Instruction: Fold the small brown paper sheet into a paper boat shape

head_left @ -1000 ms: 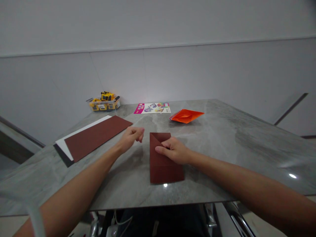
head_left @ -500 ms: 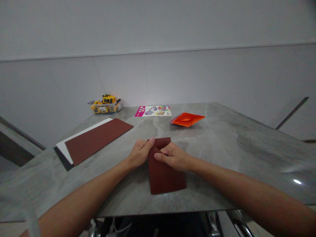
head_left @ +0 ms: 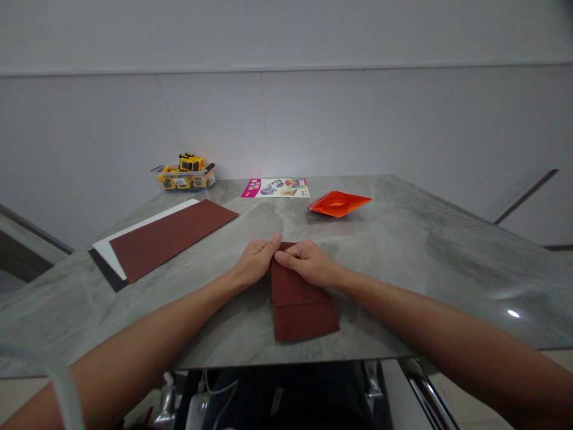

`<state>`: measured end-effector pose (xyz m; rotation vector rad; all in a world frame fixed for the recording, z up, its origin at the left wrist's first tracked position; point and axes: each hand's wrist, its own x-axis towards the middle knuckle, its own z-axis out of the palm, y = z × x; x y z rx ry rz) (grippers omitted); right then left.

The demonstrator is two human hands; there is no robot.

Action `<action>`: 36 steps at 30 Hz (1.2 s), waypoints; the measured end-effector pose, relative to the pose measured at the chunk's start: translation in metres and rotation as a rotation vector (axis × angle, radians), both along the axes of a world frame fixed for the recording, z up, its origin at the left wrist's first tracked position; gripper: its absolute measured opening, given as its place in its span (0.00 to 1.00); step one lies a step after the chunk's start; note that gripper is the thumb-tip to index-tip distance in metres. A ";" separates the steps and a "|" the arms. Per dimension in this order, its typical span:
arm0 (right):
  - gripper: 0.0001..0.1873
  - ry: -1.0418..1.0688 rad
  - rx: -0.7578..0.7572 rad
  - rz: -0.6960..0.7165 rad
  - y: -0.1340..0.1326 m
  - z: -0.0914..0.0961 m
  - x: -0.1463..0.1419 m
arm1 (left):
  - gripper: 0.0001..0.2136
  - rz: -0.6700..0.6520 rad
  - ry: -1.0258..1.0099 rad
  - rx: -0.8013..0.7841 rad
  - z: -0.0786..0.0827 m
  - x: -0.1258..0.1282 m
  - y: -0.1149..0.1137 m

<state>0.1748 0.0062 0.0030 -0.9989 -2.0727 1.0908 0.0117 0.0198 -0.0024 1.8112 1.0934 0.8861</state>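
Observation:
Both hands grip a folded sheet of brown paper [head_left: 304, 316] close to the front edge of the grey table. My left hand [head_left: 258, 260] pinches its upper left edge, thumb on top. My right hand [head_left: 308, 263] is closed over the upper part, its thumb pressing on the fold beside the left thumb. A crease runs across the lower part of the paper, whose near end lies low over the tabletop. The paper's top part is mostly covered by my fingers.
An orange folded paper boat [head_left: 340, 204] rests beyond my right hand. Brown, white and black sheets [head_left: 174, 239] lie overlapped at the left. A pink-and-white printed sheet [head_left: 275, 188] and a clear box of yellow toy vehicles [head_left: 185, 174] sit near the wall [head_left: 313, 125].
My right hand has shifted up and left over the paper, its thumb now at the left thumb. The paper's upper flap is now folded flatter. The view has tilted slightly down.

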 end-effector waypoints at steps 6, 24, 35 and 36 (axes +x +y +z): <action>0.27 0.039 -0.042 0.037 -0.002 0.001 0.000 | 0.27 0.049 0.027 0.086 -0.001 0.001 0.002; 0.26 0.008 -0.126 0.122 -0.004 0.007 0.013 | 0.25 0.257 -0.086 0.243 0.001 -0.033 0.043; 0.27 0.032 0.048 -0.067 0.014 0.002 0.030 | 0.24 0.140 -0.444 -0.044 0.002 -0.040 0.048; 0.27 0.038 0.078 -0.108 0.015 0.001 0.030 | 0.21 0.072 -0.472 -0.078 0.002 -0.039 0.047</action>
